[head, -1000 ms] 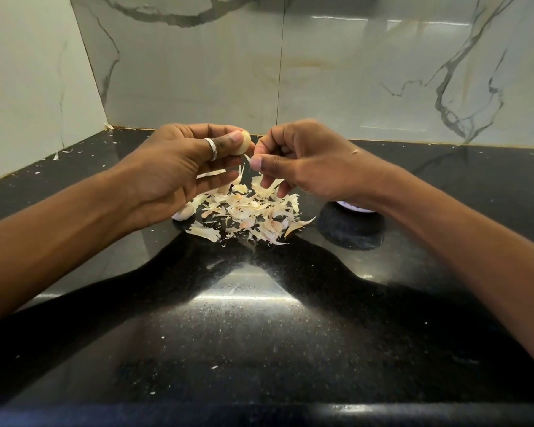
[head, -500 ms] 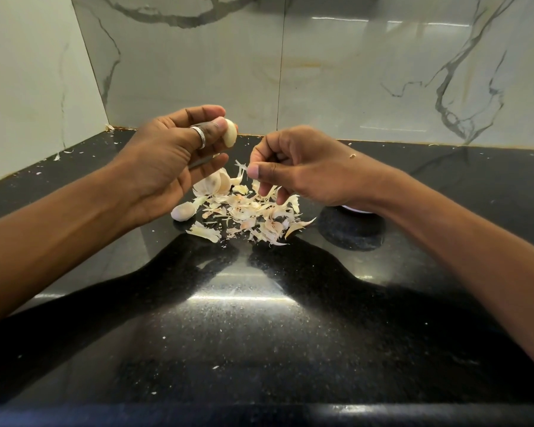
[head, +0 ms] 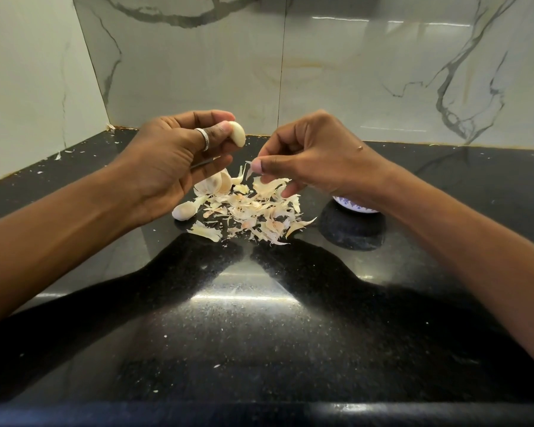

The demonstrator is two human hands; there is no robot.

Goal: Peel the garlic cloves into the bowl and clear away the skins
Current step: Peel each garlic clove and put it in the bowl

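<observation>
Garlic clove (head: 238,133) now looks bare, pinched at the fingertips of our left hand (head: 173,161) and lifted above the skin pile (head: 253,211) toward the counter's (head: 259,334) back edge. Our right hand (head: 315,155) has pulled away, pinching a loose skin sliver (head: 249,168). We judge this clove ready for the bowl (head: 352,207).
</observation>
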